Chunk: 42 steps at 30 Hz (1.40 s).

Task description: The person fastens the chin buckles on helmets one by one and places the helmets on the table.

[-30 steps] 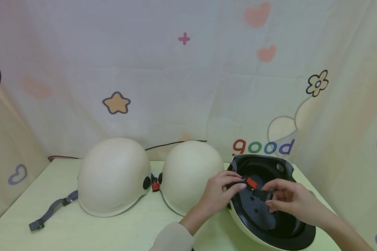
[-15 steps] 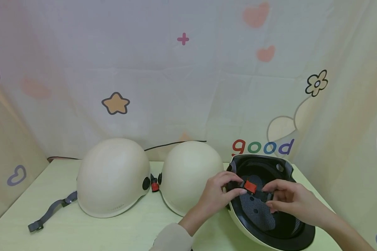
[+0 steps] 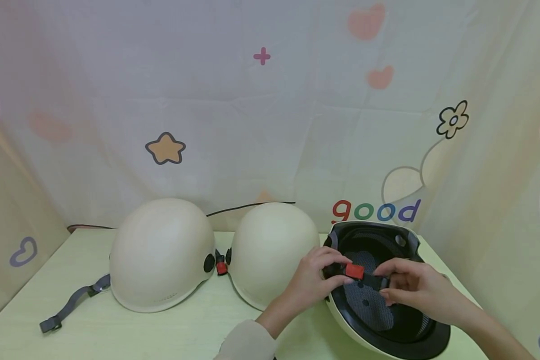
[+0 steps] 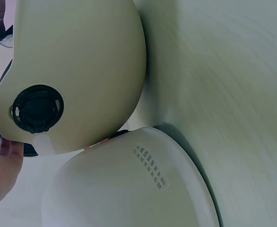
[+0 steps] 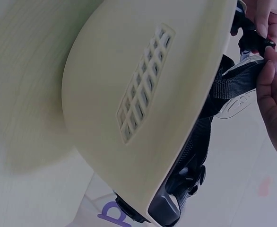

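Note:
At the right of the table, a cream helmet [image 3: 425, 341] lies upside down with its black padded inside facing up. Over its opening, my left hand [image 3: 315, 272] pinches the red-and-black buckle [image 3: 354, 271] between thumb and fingers. My right hand [image 3: 416, 289] pinches the black strap end [image 3: 377, 280], which comes right up to the red part. Whether the two ends are locked together I cannot tell. In the right wrist view, the chin strap [image 5: 240, 82] runs from the helmet's rim to my right fingers. The left wrist view shows mostly the outer shell [image 4: 86, 52] and a black round knob [image 4: 38, 109].
Two more cream helmets, one at left [image 3: 162, 255] and one in the middle [image 3: 274, 250], stand dome up on the table [image 3: 162, 335]. A grey strap [image 3: 74, 302] trails from the left one. Another red buckle [image 3: 222, 267] lies between them. A printed curtain [image 3: 252, 125] hangs behind.
My left hand has turned the red buckle from a slant to nearly level and brought it slightly down and left. The right hand has stayed almost still.

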Available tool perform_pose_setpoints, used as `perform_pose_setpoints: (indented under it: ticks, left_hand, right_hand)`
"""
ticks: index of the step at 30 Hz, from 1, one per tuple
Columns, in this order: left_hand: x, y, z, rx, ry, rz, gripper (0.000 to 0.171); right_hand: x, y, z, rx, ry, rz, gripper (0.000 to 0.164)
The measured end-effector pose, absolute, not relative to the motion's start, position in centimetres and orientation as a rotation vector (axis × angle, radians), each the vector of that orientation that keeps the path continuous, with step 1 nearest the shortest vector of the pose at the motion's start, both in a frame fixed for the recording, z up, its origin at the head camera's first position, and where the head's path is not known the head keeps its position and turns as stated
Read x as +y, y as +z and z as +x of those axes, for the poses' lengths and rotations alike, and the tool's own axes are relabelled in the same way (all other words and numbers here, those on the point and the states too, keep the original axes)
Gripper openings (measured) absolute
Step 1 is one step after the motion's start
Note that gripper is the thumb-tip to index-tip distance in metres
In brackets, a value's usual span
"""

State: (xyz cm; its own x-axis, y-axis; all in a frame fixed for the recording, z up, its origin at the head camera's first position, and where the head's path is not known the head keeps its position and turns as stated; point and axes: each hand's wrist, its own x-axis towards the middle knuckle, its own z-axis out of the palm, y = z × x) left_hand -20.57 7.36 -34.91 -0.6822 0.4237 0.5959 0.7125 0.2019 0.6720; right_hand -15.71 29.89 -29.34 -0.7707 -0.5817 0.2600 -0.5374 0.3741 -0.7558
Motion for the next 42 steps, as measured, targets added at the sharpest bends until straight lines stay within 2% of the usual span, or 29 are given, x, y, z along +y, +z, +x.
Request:
perform_pose_setpoints:
  ticks: [8,21,27,36,42]
  left_hand:
    - [7.5,-34.7,-20.4,-2.165,-1.376,-1.076,0.026]
    - [7.7,-34.4,-20.4,-2.193,-1.343,-1.030,0.024]
    - [7.8,-34.2,-20.4,-2.198,-1.324,-1.088,0.023]
    - [7.9,-34.1,-20.4,-2.223,-1.365,-1.120,0.024]
    - [7.7,-33.8,-20.3,-2.202,-1.505,-1.113,0.027]
  right_hand:
    - [29.8,-29.4,-15.9,2.655,-1.334,-1.087,0.027]
    - [29.6,-29.4,-16.0,2.771,-1.321,-0.960,0.031]
    - [29.7,-29.3,-16.0,2.835,-1.273,-0.905,0.027]
    - [29.8,-28.7,-15.9,2.789,-1.273,-0.984,0.026]
    - [29.5,-28.5,-15.8,2.856,-1.297,-1.133,0.037]
